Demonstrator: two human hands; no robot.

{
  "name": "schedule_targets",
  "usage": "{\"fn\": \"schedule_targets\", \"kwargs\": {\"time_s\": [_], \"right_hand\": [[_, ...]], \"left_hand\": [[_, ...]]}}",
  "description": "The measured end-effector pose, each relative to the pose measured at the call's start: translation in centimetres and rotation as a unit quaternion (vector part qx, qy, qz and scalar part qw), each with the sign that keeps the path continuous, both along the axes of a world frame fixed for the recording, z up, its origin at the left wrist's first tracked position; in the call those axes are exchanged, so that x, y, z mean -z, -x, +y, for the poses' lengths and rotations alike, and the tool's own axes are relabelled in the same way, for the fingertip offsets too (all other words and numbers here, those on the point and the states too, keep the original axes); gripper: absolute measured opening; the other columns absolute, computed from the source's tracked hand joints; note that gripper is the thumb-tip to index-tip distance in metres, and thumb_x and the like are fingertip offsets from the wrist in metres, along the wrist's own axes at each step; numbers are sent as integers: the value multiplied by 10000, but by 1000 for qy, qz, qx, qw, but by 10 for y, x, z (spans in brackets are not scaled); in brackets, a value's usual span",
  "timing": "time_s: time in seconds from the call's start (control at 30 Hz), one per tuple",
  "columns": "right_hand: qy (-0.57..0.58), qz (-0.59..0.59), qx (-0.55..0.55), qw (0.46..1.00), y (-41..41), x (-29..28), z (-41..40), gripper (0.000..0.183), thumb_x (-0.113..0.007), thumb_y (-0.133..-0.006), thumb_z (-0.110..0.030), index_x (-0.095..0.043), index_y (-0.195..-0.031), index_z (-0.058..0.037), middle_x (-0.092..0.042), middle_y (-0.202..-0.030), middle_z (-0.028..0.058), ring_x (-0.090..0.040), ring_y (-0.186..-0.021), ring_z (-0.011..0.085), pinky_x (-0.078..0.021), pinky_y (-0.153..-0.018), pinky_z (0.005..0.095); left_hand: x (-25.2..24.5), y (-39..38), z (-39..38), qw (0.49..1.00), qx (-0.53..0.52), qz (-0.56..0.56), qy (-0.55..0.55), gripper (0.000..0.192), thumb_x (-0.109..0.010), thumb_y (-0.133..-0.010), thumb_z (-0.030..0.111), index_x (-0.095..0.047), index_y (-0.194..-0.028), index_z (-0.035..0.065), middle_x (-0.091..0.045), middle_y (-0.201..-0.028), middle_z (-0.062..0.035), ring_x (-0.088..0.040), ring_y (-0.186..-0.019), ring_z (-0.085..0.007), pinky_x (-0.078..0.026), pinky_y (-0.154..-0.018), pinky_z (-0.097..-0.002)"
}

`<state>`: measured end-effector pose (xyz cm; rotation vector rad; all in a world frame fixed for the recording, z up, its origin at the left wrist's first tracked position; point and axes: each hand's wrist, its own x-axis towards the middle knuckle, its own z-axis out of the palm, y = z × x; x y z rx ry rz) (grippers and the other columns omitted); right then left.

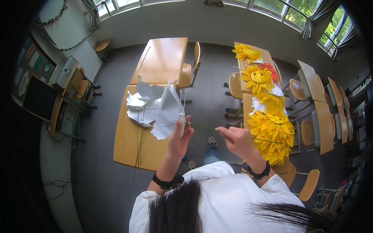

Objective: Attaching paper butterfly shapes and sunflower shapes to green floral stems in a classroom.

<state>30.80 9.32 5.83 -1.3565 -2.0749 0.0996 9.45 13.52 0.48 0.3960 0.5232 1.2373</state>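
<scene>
A white butterfly with fabric-like wings point(168, 112) and a pale body point(182, 121) is held upright by my left hand point(180, 139), fingers closed round the body. From that body a thin green stick point(201, 127) runs to the right; my right hand point(237, 141) pinches it midway, and its far end sticks out past the hand. Just left of my left hand, more white butterflies point(141, 112) lie on a wooden desk point(128, 145), with several thin dark green sticks point(140, 145) reaching towards its front edge.
Yellow sunflowers with smiling faces point(271, 125) cover the desks on the right, beside white pieces and red fabric point(269, 70). Another wooden desk point(163, 58) adjoins the left one, a chair point(186, 75) beside it. More chairs and desks point(323, 125) stand far right. A small blackboard point(40, 97) leans left.
</scene>
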Motion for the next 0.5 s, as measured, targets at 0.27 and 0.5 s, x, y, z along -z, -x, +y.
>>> {"fn": "schedule_targets", "kwargs": {"time_s": [0.27, 0.5], "right_hand": [[28, 14, -6, 999, -4, -2, 0, 181, -630, -736, -112, -661, -912, -145, -509, -545, 50, -529, -468, 214, -399, -421, 310], [-10, -104, 17, 994, 0, -9, -5, 191, -622, -716, -129, -652, -901, -169, -485, -538, 25, -520, -457, 193, -397, -409, 315]], "left_hand": [[4, 0, 0, 994, -52, 93, -38, 312, -569, -876, 222, -543, -1091, -3, -573, -1047, -88, -458, -742, -103, -395, -697, -248], [12, 5, 4, 973, -93, 196, -73, 197, -611, -839, 119, -572, -1006, 24, -624, -931, -82, -394, -613, -47, -295, -501, -194]]}}
